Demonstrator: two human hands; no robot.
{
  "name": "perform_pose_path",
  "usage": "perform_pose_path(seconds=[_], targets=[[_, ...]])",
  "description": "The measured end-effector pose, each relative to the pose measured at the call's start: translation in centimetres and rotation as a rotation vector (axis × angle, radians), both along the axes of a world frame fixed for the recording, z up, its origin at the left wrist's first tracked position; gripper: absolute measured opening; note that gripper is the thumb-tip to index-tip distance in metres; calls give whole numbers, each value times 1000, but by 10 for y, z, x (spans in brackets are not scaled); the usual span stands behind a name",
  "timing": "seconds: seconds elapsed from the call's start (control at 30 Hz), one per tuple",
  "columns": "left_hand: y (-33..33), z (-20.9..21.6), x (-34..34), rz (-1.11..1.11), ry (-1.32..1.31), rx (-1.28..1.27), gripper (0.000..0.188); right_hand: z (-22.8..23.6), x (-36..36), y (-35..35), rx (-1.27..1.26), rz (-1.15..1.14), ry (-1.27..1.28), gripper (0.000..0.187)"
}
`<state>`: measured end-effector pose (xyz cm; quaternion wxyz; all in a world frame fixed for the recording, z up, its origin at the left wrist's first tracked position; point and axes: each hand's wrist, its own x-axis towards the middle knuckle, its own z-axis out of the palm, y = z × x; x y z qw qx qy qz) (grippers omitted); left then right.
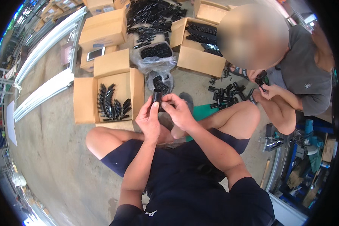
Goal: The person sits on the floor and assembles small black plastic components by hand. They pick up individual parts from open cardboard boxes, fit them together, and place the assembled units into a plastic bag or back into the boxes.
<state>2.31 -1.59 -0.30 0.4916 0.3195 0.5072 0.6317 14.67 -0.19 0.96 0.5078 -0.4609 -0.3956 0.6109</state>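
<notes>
Between my two hands, in front of my crossed legs, is a short black tubular fitting (157, 95) with its open end facing up. My left hand (149, 119) is closed round it, the thumb lying along its side. My right hand (178, 112) pinches at the fitting's right side; what exactly those fingertips hold is hidden. Ahead and left, an open cardboard box (136, 88) holds rows of similar black fittings (108, 101). Beyond my hands, a clear plastic bag (171, 83) contains small black parts.
At right a co-worker in a grey shirt (309, 75) holds a black part (260, 78). Loose black fittings (229, 94) lie between us. Farther off are a large black pile (150, 15), an open box of black parts (200, 61) and a phone (95, 54) on a carton.
</notes>
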Motion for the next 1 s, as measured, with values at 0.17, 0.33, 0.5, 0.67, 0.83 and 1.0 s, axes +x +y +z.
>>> perform_pose_path(seconds=[0.17, 0.33, 0.5, 0.67, 0.83, 1.0], targets=[[-1, 4, 4, -12, -27, 23, 33, 1, 12, 6, -104, 128, -366, 13], [1, 0, 5, -29, -22, 42, 33, -2, 2, 4, 0, -41, -88, 18], [3, -6, 3, -34, 14, 27, 33, -6, 11, 10, -92, 61, -321, 16], [5, -7, 6, -22, -17, -27, 32, -7, 11, 9, -42, -18, -130, 14], [7, -3, 7, -33, 104, -72, 32, -3, 8, 11, 59, -38, -502, 27], [6, -3, 4, -60, -28, -57, 33, -19, 5, 10, -57, -9, -169, 17]])
